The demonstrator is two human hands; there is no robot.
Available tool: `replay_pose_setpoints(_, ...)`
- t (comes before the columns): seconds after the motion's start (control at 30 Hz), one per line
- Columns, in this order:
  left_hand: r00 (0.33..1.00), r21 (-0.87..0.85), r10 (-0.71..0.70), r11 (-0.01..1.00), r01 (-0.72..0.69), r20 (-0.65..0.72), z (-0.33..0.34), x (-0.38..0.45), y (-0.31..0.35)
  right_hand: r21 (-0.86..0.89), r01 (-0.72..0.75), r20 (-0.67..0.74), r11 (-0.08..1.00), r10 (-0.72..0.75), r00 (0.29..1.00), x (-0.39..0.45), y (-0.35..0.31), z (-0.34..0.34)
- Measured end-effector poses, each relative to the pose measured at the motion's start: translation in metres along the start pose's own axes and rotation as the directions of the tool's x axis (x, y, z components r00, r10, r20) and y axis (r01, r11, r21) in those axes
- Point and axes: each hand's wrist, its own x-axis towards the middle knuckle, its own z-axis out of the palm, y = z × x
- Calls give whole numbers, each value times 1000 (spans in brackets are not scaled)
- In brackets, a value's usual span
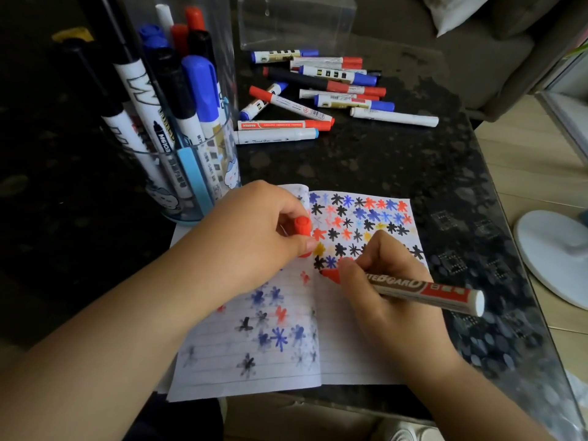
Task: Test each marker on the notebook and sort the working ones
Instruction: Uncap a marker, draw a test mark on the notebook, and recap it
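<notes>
An open lined notebook [343, 351] lies on the dark table, its pages covered with red, blue, black and yellow star marks. My right hand [381, 281] grips an uncapped red whiteboard marker [423, 291], its red tip touching the right page just below the rows of stars. My left hand [254, 237] rests on the left page and pinches the marker's red cap [302, 229]. A clear round cup [187, 128] at the left holds several upright markers. Several loose markers [318, 93] lie in a heap on the table behind the notebook.
A clear rectangular box [296, 23] stands behind the loose markers. The table's right edge [521, 249] runs diagonally, with wooden floor and a white round base [556, 256] beyond it. A grey sofa with a cushion [477, 33] is at the back right.
</notes>
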Motion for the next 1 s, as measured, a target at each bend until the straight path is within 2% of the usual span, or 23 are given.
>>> replay_pose_setpoints(0.27,1000,7,11,1000,-11,0,2,1,-1,-44,8,66,999,-5,998,-1,1,2)
replay_pose_setpoints(0.57,1000,-17,-1,1000,2,19,3,2,-2,-45,41,17,998,-40,999,-1,4,-2)
replay_pose_setpoints(0.77,1000,-12,-4,1000,4,12,3,2,-1,-54,54,91,997,-49,995,0,1,0)
replay_pose_setpoints(1.0,1000,1,-8,1000,8,13,2,1,0,-64,45,72,997,-40,997,1,1,0)
